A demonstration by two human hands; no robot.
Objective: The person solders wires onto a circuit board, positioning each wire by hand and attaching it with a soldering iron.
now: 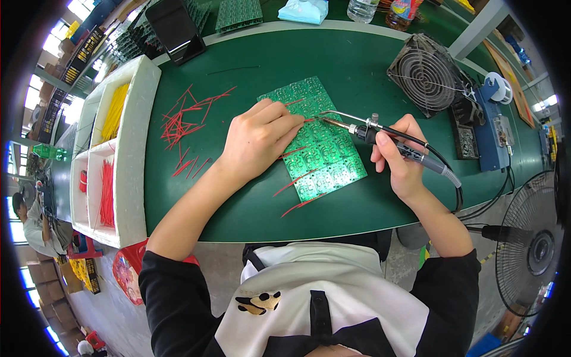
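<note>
A green circuit board panel (333, 157) lies on the green work table, with several red wires (292, 153) sticking out from its left side. My left hand (259, 138) is over the panel's left part, its fingers pinched on a red wire whose end shows at the fingertips. In my right hand (401, 157) is a soldering iron (410, 152), gripped like a pen, with a thin metal tube fixed along it. The iron's tip meets the panel close to that wire end. Left of my left hand lies a loose pile of red wires (183, 122).
A white foam box (138, 149) at the left holds yellow and red wires in compartments. A dark phone (174, 31) lies at the back left. A fume fan (425, 74) and a blue solder-wire stand (492, 122) are at the right. Cables trail from the iron. A floor fan (538, 250) is beyond the right edge.
</note>
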